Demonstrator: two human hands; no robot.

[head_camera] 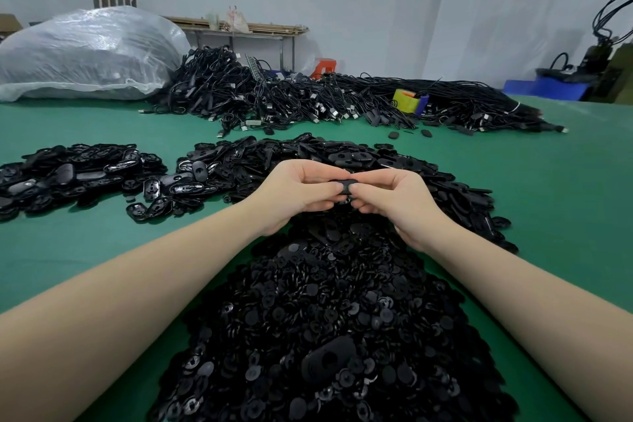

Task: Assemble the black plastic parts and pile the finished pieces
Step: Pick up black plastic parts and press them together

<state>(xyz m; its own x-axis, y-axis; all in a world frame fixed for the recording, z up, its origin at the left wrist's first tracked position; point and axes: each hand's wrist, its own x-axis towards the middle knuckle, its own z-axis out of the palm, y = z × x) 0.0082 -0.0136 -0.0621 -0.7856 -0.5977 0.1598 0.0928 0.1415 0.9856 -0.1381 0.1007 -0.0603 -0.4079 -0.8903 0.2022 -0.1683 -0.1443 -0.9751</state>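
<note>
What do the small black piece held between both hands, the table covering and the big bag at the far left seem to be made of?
Black piece: looks like moulded plastic, dull finish, pinched by the left hand and right hand.
Table covering: green, matte, no glare; possibly a mat or felt, cannot tell which.
Big bag: translucent plastic film, wrinkled and shiny with highlights.

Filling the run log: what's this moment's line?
step: assembling | hands: left hand and right hand pinch one black part | over: parts heap
</note>
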